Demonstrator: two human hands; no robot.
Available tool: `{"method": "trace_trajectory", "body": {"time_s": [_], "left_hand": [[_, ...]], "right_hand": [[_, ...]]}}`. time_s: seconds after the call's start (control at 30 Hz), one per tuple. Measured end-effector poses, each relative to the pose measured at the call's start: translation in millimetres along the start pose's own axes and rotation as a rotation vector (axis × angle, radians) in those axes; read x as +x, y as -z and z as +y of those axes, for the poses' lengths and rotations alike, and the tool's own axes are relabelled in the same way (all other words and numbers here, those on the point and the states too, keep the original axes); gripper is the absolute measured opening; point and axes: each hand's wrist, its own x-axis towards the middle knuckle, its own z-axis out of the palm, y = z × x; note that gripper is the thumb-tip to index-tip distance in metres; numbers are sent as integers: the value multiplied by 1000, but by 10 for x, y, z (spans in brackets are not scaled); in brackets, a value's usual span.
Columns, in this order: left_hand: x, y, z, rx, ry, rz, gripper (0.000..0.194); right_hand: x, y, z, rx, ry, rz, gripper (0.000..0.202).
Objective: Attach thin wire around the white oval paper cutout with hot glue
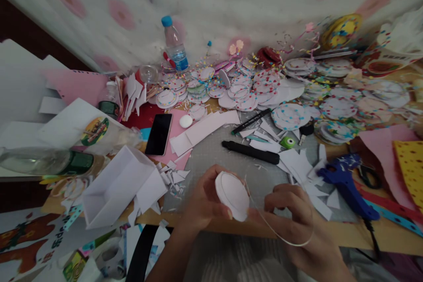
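The person's left hand (205,199) grips a white paper disc (232,194) between thumb and fingers, above the near edge of the gray mat (206,150). A thin white strip (291,244) curves from the disc's right edge down across the right hand (292,213), whose fingers are partly curled; whether they pinch the strip cannot be told. The step in hand looks like working the strip along the rim. The next move seems to call for a steady disc and careful guiding of the strip.
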Motion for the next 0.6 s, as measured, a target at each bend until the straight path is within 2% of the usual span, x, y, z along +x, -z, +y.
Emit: {"method": "trace_trajectory", "body": {"time_s": [0.27,0.6], "left_hand": [[-24,57,-35,28,-23,5,63],[-19,71,-66,22,-80,-69,60]], "right_hand": [[11,8,-2,-20,-13,-16,27],[-29,-26,9,11,-30,-17,28]]}}
